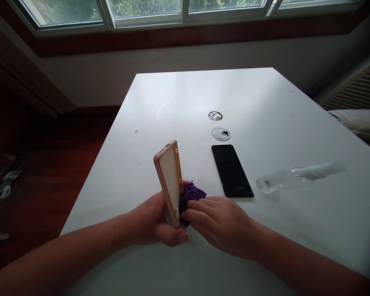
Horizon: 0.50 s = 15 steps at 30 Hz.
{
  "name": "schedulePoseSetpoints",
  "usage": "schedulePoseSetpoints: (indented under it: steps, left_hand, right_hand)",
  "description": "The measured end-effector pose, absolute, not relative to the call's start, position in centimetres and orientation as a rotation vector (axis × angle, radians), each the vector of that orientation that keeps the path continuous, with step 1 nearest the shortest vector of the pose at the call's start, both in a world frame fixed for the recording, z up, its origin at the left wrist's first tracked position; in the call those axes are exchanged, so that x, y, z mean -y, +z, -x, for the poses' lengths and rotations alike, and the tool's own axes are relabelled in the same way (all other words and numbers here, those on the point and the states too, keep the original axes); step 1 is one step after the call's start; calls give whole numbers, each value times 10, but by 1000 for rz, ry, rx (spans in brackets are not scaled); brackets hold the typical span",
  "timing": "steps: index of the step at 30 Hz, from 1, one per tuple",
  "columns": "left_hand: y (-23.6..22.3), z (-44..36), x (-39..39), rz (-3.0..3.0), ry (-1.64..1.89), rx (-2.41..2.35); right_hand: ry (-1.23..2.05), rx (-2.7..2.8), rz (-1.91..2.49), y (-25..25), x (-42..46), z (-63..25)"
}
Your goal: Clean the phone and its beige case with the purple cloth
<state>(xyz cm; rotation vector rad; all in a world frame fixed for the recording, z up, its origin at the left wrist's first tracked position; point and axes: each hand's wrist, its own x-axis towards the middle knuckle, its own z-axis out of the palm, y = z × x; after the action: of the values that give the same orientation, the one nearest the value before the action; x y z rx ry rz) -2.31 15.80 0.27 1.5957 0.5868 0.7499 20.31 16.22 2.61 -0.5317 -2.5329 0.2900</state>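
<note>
My left hand [156,222] grips a phone case [170,176] with a pinkish-tan rim and a pale inside, tilted up on edge above the table. Bunched in the fingers of my right hand [220,220] is a purple cloth [191,197], pressed against the case's right side near its lower end. Part of the cloth is hidden behind the case and my fingers. Just beyond my right hand, a black phone [232,170] lies flat on the white table [135,172].
To the right, a clear bottle [283,179] lies on its side. Behind the phone are a round grommet cover [221,133] and a round hole [215,116] in the tabletop. A tiny scrap [136,131] sits at the left. Windows [148,8] line the far wall.
</note>
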Motion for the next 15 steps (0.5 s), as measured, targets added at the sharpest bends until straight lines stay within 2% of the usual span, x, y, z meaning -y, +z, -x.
schedulePoseSetpoints:
  steps: [5,10,15]
  left_hand:
    - [16,20,-163,-1554,711,-520]
    - [17,21,-168,-1983,568,-556]
    - [13,23,-166,-2244,595,-550]
  right_hand:
    - [224,2515,475,25,-161,-203]
    - [193,2519,454,27,-164,-206]
    - [194,2516,490,26,-166,-208]
